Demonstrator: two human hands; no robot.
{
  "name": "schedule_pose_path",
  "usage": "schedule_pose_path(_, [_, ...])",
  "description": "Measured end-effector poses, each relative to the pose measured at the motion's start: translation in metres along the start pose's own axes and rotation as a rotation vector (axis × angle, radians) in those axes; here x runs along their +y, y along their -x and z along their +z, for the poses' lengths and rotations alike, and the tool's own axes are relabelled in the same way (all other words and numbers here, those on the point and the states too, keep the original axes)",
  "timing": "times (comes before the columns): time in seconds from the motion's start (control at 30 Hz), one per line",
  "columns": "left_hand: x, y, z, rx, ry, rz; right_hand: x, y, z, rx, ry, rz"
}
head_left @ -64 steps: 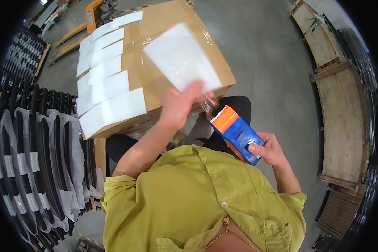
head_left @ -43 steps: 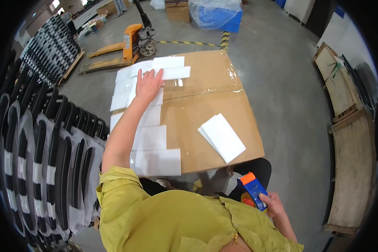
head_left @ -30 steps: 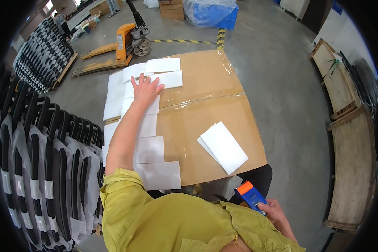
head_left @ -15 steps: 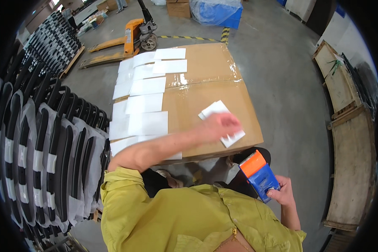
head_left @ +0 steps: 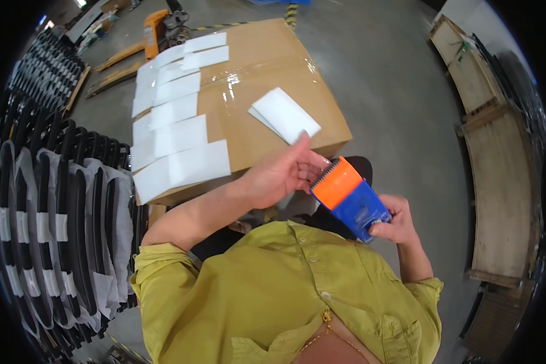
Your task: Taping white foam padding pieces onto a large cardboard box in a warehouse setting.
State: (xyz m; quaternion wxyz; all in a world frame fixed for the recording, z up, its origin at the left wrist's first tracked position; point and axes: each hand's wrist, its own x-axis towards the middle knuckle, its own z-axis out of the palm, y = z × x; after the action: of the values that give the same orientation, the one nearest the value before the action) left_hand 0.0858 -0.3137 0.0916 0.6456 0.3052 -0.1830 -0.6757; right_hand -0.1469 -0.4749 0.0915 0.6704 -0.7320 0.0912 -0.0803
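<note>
While gripped in the right hand (head_left: 394,219), blue-and-orange tape dispenser (head_left: 350,197), open left hand (head_left: 283,176) fingertips at its toothed end.

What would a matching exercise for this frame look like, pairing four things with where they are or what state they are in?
Things:
1. tape dispenser
2. loose stack of white sheets
3. row of white sheets
4. pallet jack

Places or states:
A. lying along the left side of the cardboard box top
B. on the floor beyond the box
C. held in the right hand, left hand at its toothed end
D. lying near the box's right front corner

Pairs: 1-C, 2-D, 3-A, 4-B
</note>
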Motion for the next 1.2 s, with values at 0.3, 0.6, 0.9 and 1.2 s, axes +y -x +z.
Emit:
schedule_pose_path(0.3, [0.002, -0.008, -0.003, 0.375, -0.561, 0.136, -0.003, 0.007, 0.005, 0.061, -0.061, 0.121])
schedule_pose_path(0.6, [0.037, -0.055, -0.075, 0.698, -1.394, 0.777, -0.008, -0.013, -0.009, 0.1, -0.04, 0.362])
schedule_pose_path(0.9, [0.026, -0.077, -0.108, 1.249, -1.885, 1.018, -0.003, -0.064, -0.007, 0.063, -0.108, 0.415])
schedule_pose_path(1.2, [-0.063, 0.007, -0.053, 0.508, 0.088, -0.202, 0.009, -0.028, 0.0, 0.044, -0.241, 0.455])
